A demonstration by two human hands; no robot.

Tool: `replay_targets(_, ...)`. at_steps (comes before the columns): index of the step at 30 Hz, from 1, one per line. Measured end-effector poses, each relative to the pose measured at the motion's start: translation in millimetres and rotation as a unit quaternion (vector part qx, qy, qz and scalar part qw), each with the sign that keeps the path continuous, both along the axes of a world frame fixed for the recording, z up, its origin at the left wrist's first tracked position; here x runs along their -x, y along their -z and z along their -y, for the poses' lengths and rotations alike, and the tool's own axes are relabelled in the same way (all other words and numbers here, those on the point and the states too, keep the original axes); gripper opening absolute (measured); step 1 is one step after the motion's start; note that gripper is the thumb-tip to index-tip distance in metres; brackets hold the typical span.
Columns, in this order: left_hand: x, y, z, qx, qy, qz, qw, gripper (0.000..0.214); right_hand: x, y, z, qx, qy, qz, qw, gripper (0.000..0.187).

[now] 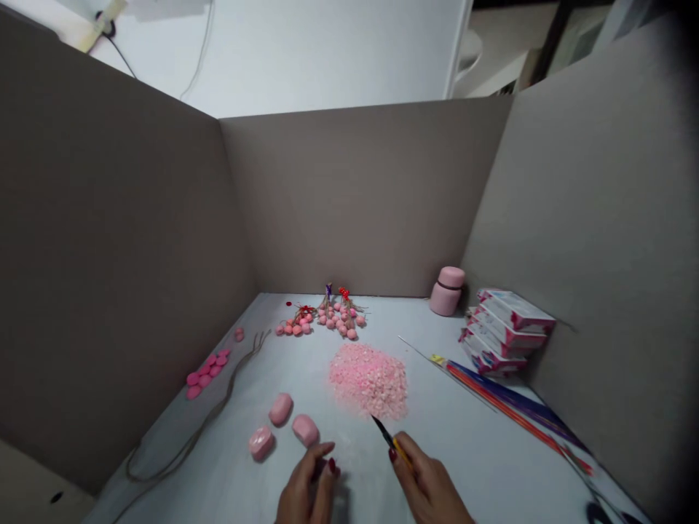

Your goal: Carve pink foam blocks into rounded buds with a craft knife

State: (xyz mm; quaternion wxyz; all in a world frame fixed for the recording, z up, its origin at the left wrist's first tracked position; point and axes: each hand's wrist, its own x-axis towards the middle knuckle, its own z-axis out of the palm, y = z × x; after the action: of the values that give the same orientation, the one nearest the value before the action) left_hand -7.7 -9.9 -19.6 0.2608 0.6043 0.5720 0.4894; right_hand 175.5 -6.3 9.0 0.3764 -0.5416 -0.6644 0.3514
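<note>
My right hand [429, 480] grips a craft knife [401, 451] with a yellow handle, its dark blade pointing up and left at the near edge of a heap of pink shavings [368, 378]. Over the table to the left, my left hand [309, 484] has loosely bent fingers, slightly apart, with nothing visible between them. Just beyond it lies a pink soap bar [305, 429]. Beside that are a second pink bar [280, 409] and a shinier one [261, 442] that looks wrapped.
Bunches of pink balls tied with twine [341, 316] lie at the back. Pink discs [206, 372] and a long cord [223, 400] are at left. To the right are a pink jar [448, 291], stacked boxes [505, 331] and coloured strips [507, 407]. Grey panels [360, 204] enclose the table.
</note>
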Motion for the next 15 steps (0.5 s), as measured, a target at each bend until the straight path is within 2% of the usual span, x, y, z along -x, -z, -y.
replay_targets(1, -4, -5.9, -3, 0.021, 0.033, 0.046, 0.998, 0.034, 6, -4.2, 0, 0.04, 0.003, -0.075, 0.996, 0.04)
replay_targets(2, -8, -11.0, -4, 0.025, 0.068, 0.075, 0.995, 0.035, 11, -7.3, 0, 0.11, 0.02, -0.144, 0.983, 0.042)
replay_targets(3, -11, -14.5, -4, 0.017, 0.086, 0.079, 0.993, 0.036, 15, -9.4, -2, 0.182, -0.003, -0.187, 0.965, 0.043)
replay_targets(4, -11, -16.2, -3, 0.008, 0.097, 0.079, 0.992, 0.035, 18, -10.9, -4, 0.196, -0.014, -0.207, 0.958, 0.043)
replay_targets(5, -8, -16.1, 0, 0.0, 0.1, 0.075, 0.992, 0.034, 19, -12.1, -6, 0.147, 0.013, -0.201, 0.968, 0.043)
replay_targets(7, 9, -12.2, 4, -0.005, 0.087, 0.066, 0.994, 0.03, 18, -14.5, -8, 0.097, 0.044, -0.197, 0.975, 0.046)
replay_targets(9, 36, -7.4, 5, -0.036, 0.022, 0.022, 0.999, 0.024, 20, -16.9, -4, 0.076, 0.053, -0.196, 0.976, 0.04)
replay_targets(10, 50, -6.3, 4, -0.063, 0.003, -0.016, 0.998, 0.024, 23, -17.5, -1, 0.082, 0.04, -0.197, 0.976, 0.038)
replay_targets(12, 72, -7.3, -2, -0.107, 0.04, -0.103, 0.988, 0.023, 35, -16.0, 8, 0.119, 0.002, -0.21, 0.97, 0.034)
replay_targets(15, 83, -12.3, -8, -0.125, 0.093, -0.121, 0.98, 0.02, 62, -6.2, 15, 0.223, -0.088, -0.236, 0.942, 0.036)
